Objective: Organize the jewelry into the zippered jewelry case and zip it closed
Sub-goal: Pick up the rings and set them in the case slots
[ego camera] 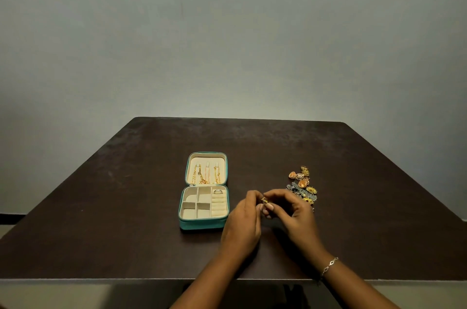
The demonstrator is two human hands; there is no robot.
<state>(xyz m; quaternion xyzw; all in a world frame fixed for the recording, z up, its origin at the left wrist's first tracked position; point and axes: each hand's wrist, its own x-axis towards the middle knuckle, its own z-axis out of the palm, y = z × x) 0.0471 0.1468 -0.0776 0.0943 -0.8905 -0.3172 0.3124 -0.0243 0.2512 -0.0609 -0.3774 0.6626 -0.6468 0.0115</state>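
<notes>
A teal zippered jewelry case point(202, 224) lies open on the table, cream-lined. Gold chains point(202, 174) hang on hooks in its raised lid. One silver ring point(217, 191) sits at the top of the ring rolls; the square compartments look bare. Just right of the case, my left hand point(243, 222) and my right hand point(293, 215) meet above the table, and both pinch a small gold ring point(264, 199) between their fingertips. A pile of loose jewelry point(302, 183), gold and copper earrings and dark pieces, lies behind my right hand.
The dark brown table point(126, 207) runs to a grey wall at the back; its near edge point(126, 279) crosses under my forearms. A silver bracelet point(329, 265) circles my right wrist.
</notes>
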